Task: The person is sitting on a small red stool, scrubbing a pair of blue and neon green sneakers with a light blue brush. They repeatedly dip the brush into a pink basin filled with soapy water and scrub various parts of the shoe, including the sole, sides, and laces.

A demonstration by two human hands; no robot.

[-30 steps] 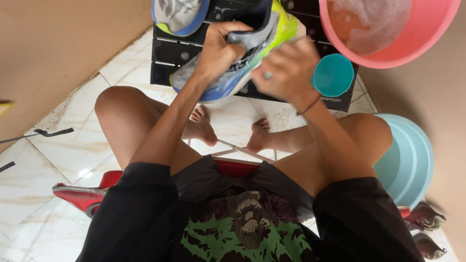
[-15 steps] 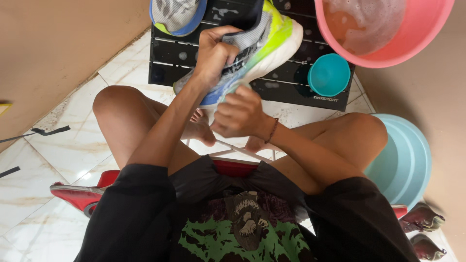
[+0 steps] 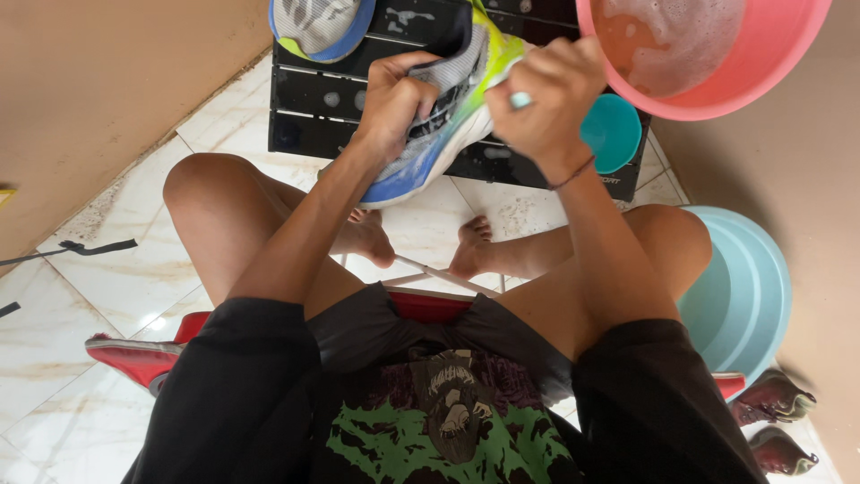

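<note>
My left hand (image 3: 394, 103) is wrapped around the upper of a running shoe (image 3: 448, 116), fingers curled into its opening and thumb over the grey mesh, so it is clamped firmly on the shoe. I hold the shoe tilted over the near edge of the black slatted platform (image 3: 313, 94), its blue heel end pointing down toward my knees and its lime-yellow front rising toward the far side. My right hand (image 3: 542, 99) is balled into a fist just beside the shoe's yellow side, touching it; something pale blue shows at the knuckles, but I cannot tell what it grips. A thin dark band sits on that wrist.

A second shoe (image 3: 318, 27), grey with a blue rim, lies at the platform's far left edge. A small teal cup (image 3: 614, 133) stands at the platform's right end, just behind my right hand. Over it hangs a pink basin (image 3: 717, 63) with sudsy water. A light blue basin (image 3: 743, 296) rests on the floor beside my right knee. My bare feet are on the white marble tiles (image 3: 107, 278), and I sit on a red stool (image 3: 134, 358).
</note>
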